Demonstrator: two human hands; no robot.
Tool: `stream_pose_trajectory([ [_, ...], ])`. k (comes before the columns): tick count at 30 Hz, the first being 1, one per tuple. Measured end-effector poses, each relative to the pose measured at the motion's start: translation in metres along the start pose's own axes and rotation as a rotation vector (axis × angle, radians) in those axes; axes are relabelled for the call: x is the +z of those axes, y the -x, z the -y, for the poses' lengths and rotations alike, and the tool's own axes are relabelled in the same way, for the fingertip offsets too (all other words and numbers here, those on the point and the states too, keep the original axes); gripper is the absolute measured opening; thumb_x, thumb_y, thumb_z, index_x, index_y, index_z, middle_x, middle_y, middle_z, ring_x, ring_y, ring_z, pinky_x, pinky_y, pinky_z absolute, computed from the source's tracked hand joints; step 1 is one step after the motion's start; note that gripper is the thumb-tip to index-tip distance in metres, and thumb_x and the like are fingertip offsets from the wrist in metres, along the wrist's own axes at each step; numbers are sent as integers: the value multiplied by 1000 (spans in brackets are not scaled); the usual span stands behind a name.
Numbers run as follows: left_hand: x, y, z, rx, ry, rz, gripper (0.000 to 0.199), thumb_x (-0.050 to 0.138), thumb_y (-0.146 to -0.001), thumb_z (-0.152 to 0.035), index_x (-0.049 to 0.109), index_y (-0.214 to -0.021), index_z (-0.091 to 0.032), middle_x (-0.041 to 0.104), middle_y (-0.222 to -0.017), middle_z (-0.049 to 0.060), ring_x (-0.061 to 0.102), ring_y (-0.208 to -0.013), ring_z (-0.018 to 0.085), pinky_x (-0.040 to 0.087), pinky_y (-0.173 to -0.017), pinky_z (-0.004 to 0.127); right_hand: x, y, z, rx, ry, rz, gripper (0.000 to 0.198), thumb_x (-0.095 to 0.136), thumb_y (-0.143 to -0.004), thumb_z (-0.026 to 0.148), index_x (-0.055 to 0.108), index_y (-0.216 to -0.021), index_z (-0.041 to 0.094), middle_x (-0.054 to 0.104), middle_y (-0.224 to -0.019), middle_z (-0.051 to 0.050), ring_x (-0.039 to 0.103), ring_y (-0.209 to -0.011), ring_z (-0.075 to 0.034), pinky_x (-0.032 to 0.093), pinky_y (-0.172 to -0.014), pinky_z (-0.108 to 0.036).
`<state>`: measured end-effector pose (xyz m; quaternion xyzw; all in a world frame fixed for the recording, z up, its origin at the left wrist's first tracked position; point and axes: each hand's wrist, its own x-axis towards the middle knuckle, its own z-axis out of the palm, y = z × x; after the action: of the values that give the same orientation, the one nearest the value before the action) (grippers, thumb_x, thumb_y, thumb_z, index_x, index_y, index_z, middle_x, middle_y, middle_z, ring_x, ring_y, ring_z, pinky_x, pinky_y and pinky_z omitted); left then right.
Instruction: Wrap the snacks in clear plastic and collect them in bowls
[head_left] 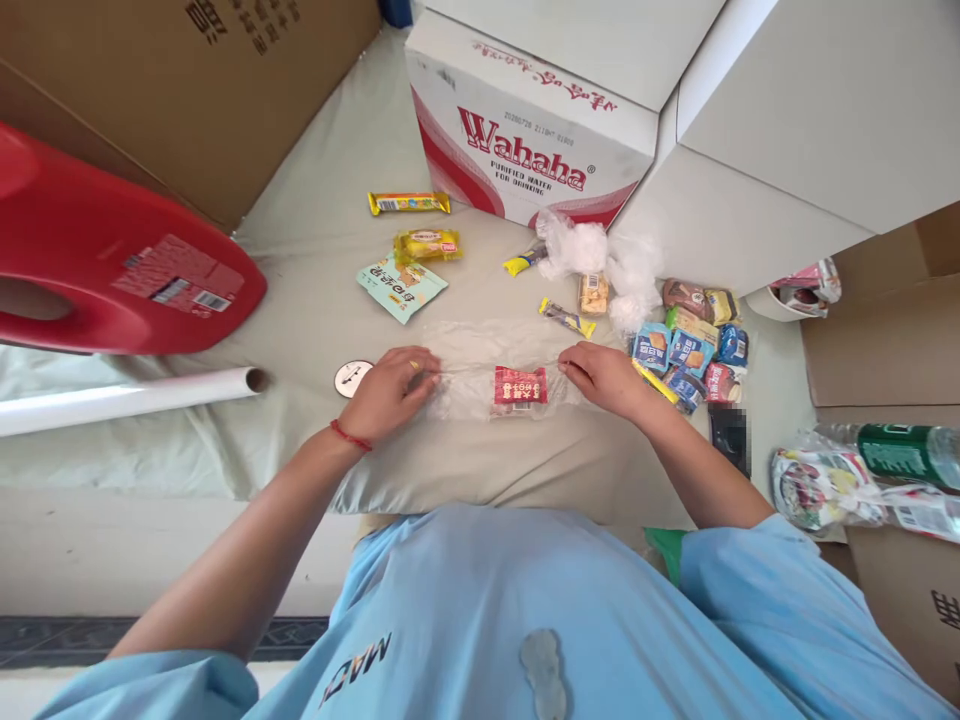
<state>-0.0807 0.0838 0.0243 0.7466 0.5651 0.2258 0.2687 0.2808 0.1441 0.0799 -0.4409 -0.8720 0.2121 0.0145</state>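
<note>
A clear plastic bag (465,400) lies flat across the cloth in front of me, with a small red snack packet (520,386) on or inside it; which of these I cannot tell. My left hand (394,390), with a ring and a red string bracelet, has its fingers and thumb closed at the bag's left end. At the right end, the fingertips of my right hand (600,375) pinch the plastic beside the packet. A round white disc (353,378) with a dark mark is partly hidden by my left hand.
Snack packets (686,350) are heaped on the right, near crumpled white plastic (577,248). A mint pouch (403,287) and yellow packets (427,245) lie farther back. A Wahaha carton (525,140), a red jug (127,260) and a white tube (135,395) stand or lie around.
</note>
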Motion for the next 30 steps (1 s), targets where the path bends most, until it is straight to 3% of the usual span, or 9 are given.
stream_pose_trajectory([
  [2, 4, -1, 3, -94, -71, -153, 34, 52, -95, -44, 70, -111, -20, 67, -133, 15, 59, -132, 33, 47, -115, 54, -3, -14, 1, 70, 139, 16, 24, 51, -104, 25, 73, -110, 17, 71, -106, -14, 64, -99, -28, 49, -82, -38],
  [6, 3, 20, -11, -256, -187, -606, 28, 58, -96, -35, 70, -112, -15, 64, -131, 18, 59, -130, 35, 48, -113, 55, 2, -17, 18, 51, 130, -228, 26, 50, -104, 23, 73, -113, 16, 68, -115, -16, 59, -111, -32, 49, -92, -42],
  [8, 1, 33, -28, -239, -246, -801, 20, 61, -96, -28, 70, -108, -16, 67, -118, 17, 63, -120, 33, 53, -105, 55, 7, -15, 28, -19, -22, -265, 27, 49, -106, 27, 72, -119, 19, 67, -116, -14, 62, -109, -27, 50, -92, -38],
  [10, 3, 43, -50, -113, -287, -860, 14, 63, -93, -20, 68, -107, -19, 67, -110, 13, 64, -112, 31, 55, -98, 53, 15, -17, 33, -38, -139, -207, 29, 55, -104, 32, 68, -127, 21, 66, -122, -12, 64, -107, -24, 51, -89, -35],
  [12, 11, 48, -71, 76, -296, -758, 19, 65, -90, -13, 66, -106, -23, 68, -106, 9, 65, -108, 28, 54, -95, 50, 23, -25, 33, 32, -184, -100, 31, 63, -100, 33, 68, -127, 20, 68, -119, -11, 65, -103, -23, 50, -84, -32],
  [15, 29, 46, -96, 265, -244, -603, 32, 65, -87, -7, 64, -112, -27, 70, -108, 7, 66, -107, 27, 54, -92, 47, 31, -39, 30, 85, -270, 35, 16, 64, -98, 27, 74, -106, 18, 72, -99, -7, 65, -90, -19, 47, -79, -29],
  [19, 53, 38, -110, 389, -184, -456, 43, 61, -90, -9, 61, -128, -27, 76, -116, 8, 67, -115, 26, 50, -94, 43, 33, -45, 33, 22, -384, 34, 13, 62, -97, 19, 75, -97, 19, 74, -97, -5, 66, -88, -17, 44, -80, -27],
  [26, 81, 21, -103, 299, -292, -198, 40, 52, -100, -15, 62, -139, -20, 73, -135, 11, 66, -127, 27, 43, -101, 44, 30, -46, 36, 17, -357, 116, 16, 60, -99, 20, 76, -97, 20, 78, -91, -2, 66, -83, -16, 41, -73, -26],
  [30, 85, 16, -99, 269, -304, -132, 42, 49, -100, -14, 64, -139, -20, 72, -139, 11, 64, -130, 27, 41, -103, 46, 25, -65, 25, 6, -127, -22, 22, 56, -102, 23, 76, -108, 16, 76, -107, -11, 62, -102, -26, 45, -92, -36],
])
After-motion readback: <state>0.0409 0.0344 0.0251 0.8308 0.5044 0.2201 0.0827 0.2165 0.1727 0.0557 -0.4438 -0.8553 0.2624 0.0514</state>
